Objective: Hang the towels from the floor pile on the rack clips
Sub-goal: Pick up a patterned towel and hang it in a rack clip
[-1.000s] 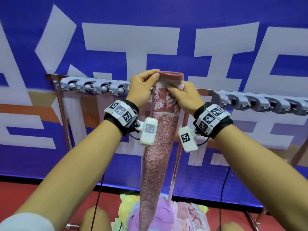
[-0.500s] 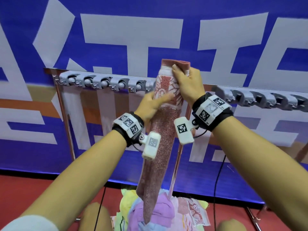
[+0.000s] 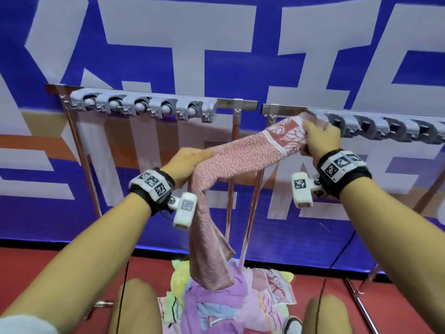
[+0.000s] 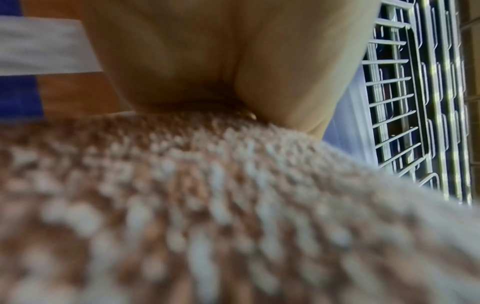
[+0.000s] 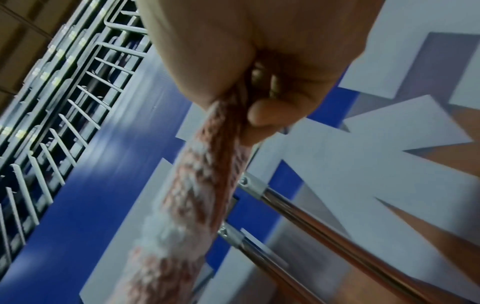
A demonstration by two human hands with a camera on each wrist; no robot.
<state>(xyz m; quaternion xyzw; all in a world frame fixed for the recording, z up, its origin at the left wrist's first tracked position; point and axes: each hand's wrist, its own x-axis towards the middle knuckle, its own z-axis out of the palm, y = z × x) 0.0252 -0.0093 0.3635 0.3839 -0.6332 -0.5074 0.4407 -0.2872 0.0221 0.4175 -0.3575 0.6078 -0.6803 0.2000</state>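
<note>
A bunched pink terry towel [image 3: 237, 156] has swung from upright to slanting, its patterned end now at the right-hand grey plastic clip strip [image 3: 385, 127]. The right hand [image 3: 320, 138] clenches that end; the left hand [image 3: 185, 162] grips mid-length. Clipping looks imminent.

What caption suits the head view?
Both hands carry a pink towel toward the right clip row.
</note>
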